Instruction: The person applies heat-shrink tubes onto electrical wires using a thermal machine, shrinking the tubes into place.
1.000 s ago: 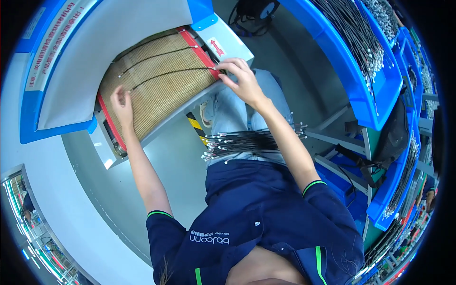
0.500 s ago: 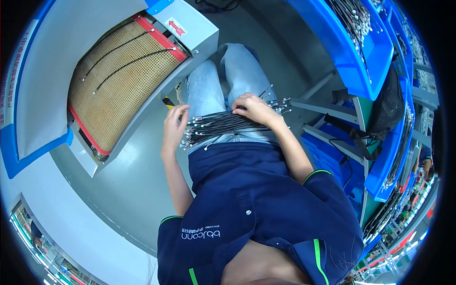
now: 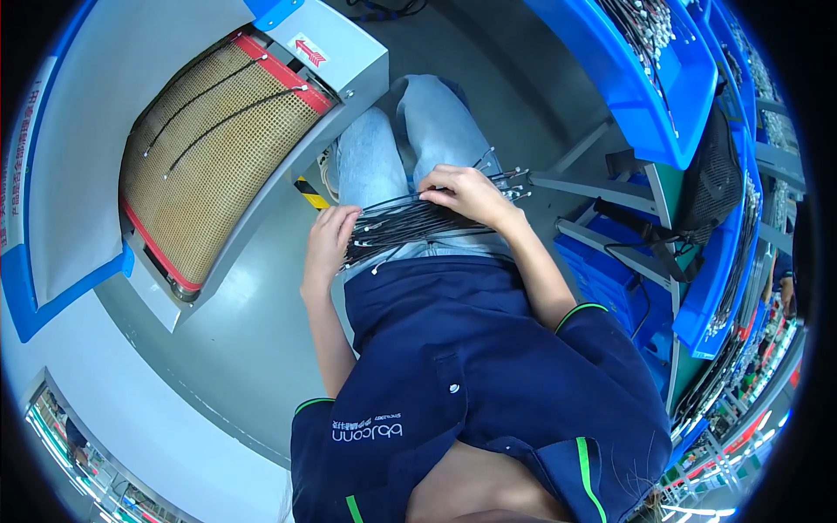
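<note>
A bundle of thin black cables (image 3: 418, 227) with small white connectors at the ends lies across my lap, over my jeans. My left hand (image 3: 328, 246) is closed at the bundle's left end, thumb and fingertips pinching a black cable along its upper edge. From the upper right, my right hand (image 3: 471, 195) bends over the bundle with thumb and fingers closed on a cable at its top side. A strand runs between the two hands, slightly above the rest. White connectors stick out beyond my right hand, while my left hand covers most of those at the other end.
At the left, a machine carries a tan mesh conveyor belt (image 3: 214, 161) with red edges; several black cables (image 3: 228, 113) lie on it. Blue bins (image 3: 641, 113) full of cables line the right side on a metal frame. A black mesh bag (image 3: 711, 187) hangs there.
My left hand has come in to the right and closed at the bundle's left end; before, its fingers were apart. My right hand has shifted slightly left. The view has moved a little.
</note>
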Demonstrator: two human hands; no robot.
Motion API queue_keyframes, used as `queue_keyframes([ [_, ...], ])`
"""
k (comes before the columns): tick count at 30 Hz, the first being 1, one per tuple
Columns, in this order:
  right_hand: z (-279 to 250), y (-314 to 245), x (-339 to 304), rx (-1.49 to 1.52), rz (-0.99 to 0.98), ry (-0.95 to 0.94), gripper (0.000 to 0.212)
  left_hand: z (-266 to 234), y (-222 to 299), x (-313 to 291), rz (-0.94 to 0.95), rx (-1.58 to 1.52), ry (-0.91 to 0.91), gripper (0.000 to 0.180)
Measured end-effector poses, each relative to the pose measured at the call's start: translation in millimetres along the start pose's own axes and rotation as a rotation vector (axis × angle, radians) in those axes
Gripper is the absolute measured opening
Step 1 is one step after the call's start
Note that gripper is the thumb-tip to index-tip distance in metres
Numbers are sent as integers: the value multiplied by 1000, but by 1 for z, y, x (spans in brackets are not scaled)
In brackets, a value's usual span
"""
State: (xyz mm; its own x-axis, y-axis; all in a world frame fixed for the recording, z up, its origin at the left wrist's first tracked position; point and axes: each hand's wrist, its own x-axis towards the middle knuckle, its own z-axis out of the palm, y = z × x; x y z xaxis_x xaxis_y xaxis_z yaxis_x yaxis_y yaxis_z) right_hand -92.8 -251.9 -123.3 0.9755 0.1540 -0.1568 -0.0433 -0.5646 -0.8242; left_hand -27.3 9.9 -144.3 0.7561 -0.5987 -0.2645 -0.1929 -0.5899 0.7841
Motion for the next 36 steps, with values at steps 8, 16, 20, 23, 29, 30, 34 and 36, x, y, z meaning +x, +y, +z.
queue_keyframes([
  [8,-42,24,-24,-119,109,-35,20,5,1,-2,-55,-58,38,11],
  [16,-72,35,-39,-86,195,33,17,10,8,3,-8,20,134,12],
  [20,-79,34,-43,-287,100,57,17,9,10,1,-58,-12,149,13],
  [23,-81,34,-44,-284,68,87,17,4,18,0,-82,-15,130,13],
  [29,-70,21,-32,-353,-135,122,18,3,29,3,-19,21,80,13],
  [30,-65,15,-27,-390,-176,94,18,5,35,4,-3,-14,61,14],
  [34,-33,-4,-9,-282,-356,91,17,20,59,16,128,-150,2,15],
  [36,-16,-16,0,-156,-423,88,13,24,66,19,150,-144,-7,14],
])
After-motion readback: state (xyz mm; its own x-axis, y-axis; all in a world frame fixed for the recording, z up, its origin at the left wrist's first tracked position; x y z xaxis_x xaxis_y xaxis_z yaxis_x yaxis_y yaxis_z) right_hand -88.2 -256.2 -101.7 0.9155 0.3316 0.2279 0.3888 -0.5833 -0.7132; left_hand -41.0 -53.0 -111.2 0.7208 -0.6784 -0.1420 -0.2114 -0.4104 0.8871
